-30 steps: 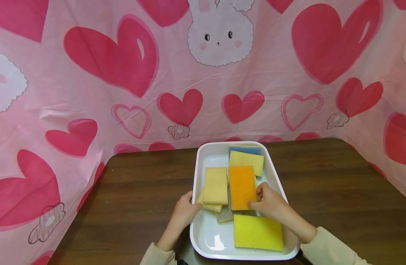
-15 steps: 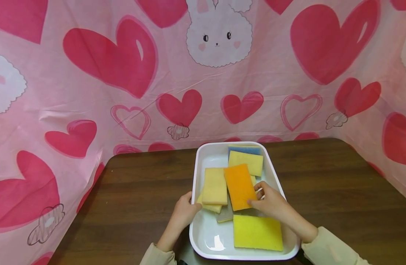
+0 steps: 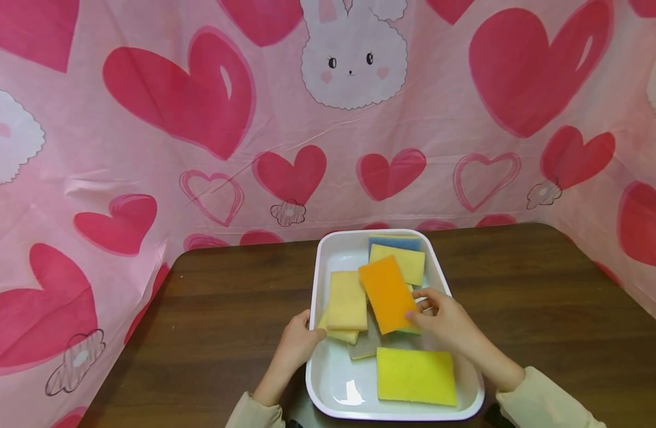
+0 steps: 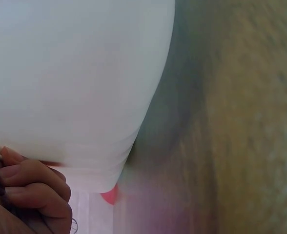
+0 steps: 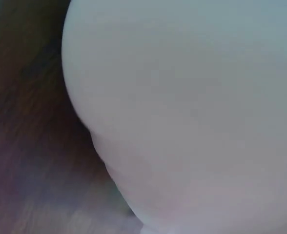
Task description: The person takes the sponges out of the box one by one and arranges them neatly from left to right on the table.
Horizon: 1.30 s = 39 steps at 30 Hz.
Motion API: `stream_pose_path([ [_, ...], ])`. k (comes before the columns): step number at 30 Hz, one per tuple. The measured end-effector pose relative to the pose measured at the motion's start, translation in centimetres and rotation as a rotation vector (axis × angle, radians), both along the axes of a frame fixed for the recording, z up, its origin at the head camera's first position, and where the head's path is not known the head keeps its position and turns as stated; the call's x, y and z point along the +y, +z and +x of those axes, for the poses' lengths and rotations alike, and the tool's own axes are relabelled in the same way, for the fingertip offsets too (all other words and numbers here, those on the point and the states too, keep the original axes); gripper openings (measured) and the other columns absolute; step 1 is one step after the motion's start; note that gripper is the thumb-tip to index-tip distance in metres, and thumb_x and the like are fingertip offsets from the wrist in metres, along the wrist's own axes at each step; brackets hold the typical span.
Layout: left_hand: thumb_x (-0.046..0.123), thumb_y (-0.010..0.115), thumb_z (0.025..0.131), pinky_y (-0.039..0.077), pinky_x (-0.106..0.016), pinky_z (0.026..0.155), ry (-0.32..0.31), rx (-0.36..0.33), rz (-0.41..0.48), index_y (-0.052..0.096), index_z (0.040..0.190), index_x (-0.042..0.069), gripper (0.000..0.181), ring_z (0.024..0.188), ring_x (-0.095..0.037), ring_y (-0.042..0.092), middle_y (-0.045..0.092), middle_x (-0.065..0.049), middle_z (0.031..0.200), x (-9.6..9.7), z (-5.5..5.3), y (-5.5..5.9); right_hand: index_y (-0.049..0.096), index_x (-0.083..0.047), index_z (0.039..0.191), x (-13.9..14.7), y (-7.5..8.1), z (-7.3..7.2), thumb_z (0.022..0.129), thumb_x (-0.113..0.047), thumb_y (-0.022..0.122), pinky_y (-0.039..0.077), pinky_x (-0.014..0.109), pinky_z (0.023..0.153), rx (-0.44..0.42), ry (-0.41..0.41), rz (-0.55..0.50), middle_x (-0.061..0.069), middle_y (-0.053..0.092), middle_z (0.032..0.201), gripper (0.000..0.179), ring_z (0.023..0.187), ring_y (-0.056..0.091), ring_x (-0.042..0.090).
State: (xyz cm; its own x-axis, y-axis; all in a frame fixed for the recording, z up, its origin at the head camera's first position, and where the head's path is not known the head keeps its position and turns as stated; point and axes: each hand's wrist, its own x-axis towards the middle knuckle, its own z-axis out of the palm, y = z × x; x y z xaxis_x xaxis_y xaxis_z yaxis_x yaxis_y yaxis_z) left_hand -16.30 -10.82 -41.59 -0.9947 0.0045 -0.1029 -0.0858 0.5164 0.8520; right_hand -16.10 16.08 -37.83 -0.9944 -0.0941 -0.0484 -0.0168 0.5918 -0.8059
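My right hand (image 3: 442,318) pinches the lower right corner of an orange sponge (image 3: 388,294), which tilts over other sponges in a white tray (image 3: 335,380). The left hand (image 3: 300,339) grips the tray's left rim, its thumb over the edge. In the left wrist view, curled fingers (image 4: 33,192) lie against the white tray wall (image 4: 75,73). A pale yellow sponge (image 3: 347,300) lies left of the orange one, on another yellow piece (image 3: 341,336). Below sits a bright yellow sponge (image 3: 416,376). The right wrist view has only tray wall (image 5: 182,107) and table; that hand is hidden there.
Toward the tray's far end lie a light yellow sponge (image 3: 410,261) and a blue-topped one (image 3: 396,242). A greyish sponge (image 3: 366,342) lies partly covered in the middle. Dark wooden table (image 3: 226,309) extends to both sides; a pink heart-print cloth (image 3: 274,131) hangs behind.
The orange sponge has turned counterclockwise and risen slightly in my right hand, moving a little away from me. A green edge now shows beneath it. My left hand stays on the rim.
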Motion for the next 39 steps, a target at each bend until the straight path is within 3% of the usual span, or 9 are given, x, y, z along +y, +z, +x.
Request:
stream_pose_path([
  [7,0.007,0.057,0.072,0.049,-0.029,0.059,-0.002,0.009,-0.002,0.063,0.106,-0.004,0.036,0.071,-0.019,0.059,0.066,-0.015,0.085,0.0,0.0,0.0,0.048,0.008,0.123,1.8,1.3,-0.8,0.086,-0.02,0.068,0.05,0.019,0.067,0.05,-0.048,-0.052,0.02,0.067,0.1,0.05,0.077,0.063,0.012],
  [15,0.007,0.056,0.072,0.049,-0.029,0.059,0.002,0.006,0.004,0.062,0.106,-0.004,0.037,0.071,-0.019,0.058,0.066,-0.014,0.085,0.0,0.0,-0.1,0.048,0.007,0.125,4.4,2.6,-2.6,0.09,-0.029,0.064,0.049,0.016,0.067,0.127,-0.121,-0.015,0.021,0.066,0.106,0.053,0.076,0.059,0.002],
  [22,0.008,0.057,0.073,0.05,-0.03,0.061,0.004,0.001,0.003,0.062,0.109,-0.004,0.038,0.073,-0.02,0.059,0.065,-0.015,0.086,0.1,0.0,-0.1,0.047,0.006,0.127,6.5,2.4,-4.8,0.092,-0.031,0.059,0.044,0.011,0.067,0.173,-0.236,-0.011,0.023,0.065,0.107,0.053,0.071,0.056,-0.007],
  [27,0.008,0.057,0.072,0.05,-0.03,0.061,0.004,0.006,-0.004,0.062,0.109,-0.004,0.039,0.073,-0.02,0.059,0.066,-0.015,0.087,0.0,0.1,-0.3,0.048,0.007,0.128,7.9,1.5,-6.1,0.092,-0.03,0.058,0.045,0.01,0.064,0.147,-0.34,-0.07,0.007,0.066,0.095,0.053,0.065,0.053,-0.008],
  [33,0.008,0.056,0.072,0.05,-0.03,0.06,0.005,0.011,-0.003,0.062,0.108,-0.004,0.038,0.072,-0.02,0.059,0.065,-0.015,0.086,0.0,0.1,-0.4,0.046,0.008,0.131,9.3,0.1,-7.4,0.093,-0.03,0.057,0.046,0.012,0.061,0.091,-0.432,-0.106,-0.013,0.057,0.079,0.055,0.06,0.053,-0.007],
  [36,0.008,0.056,0.073,0.051,-0.031,0.061,0.004,0.01,0.004,0.061,0.109,-0.004,0.039,0.073,-0.02,0.059,0.065,-0.015,0.086,0.0,0.1,-0.5,0.048,0.009,0.129,9.9,-0.6,-7.8,0.092,-0.03,0.056,0.044,0.015,0.059,0.085,-0.461,-0.047,-0.001,0.064,0.079,0.054,0.06,0.053,-0.004],
  [39,0.008,0.056,0.073,0.051,-0.032,0.061,0.004,0.009,0.007,0.061,0.109,-0.004,0.039,0.073,-0.02,0.059,0.066,-0.015,0.087,0.0,0.1,-0.5,0.049,0.011,0.127,10.3,-1.4,-8.1,0.092,-0.029,0.055,0.042,0.018,0.059,0.066,-0.469,0.017,0.022,0.066,0.094,0.054,0.063,0.057,0.003],
])
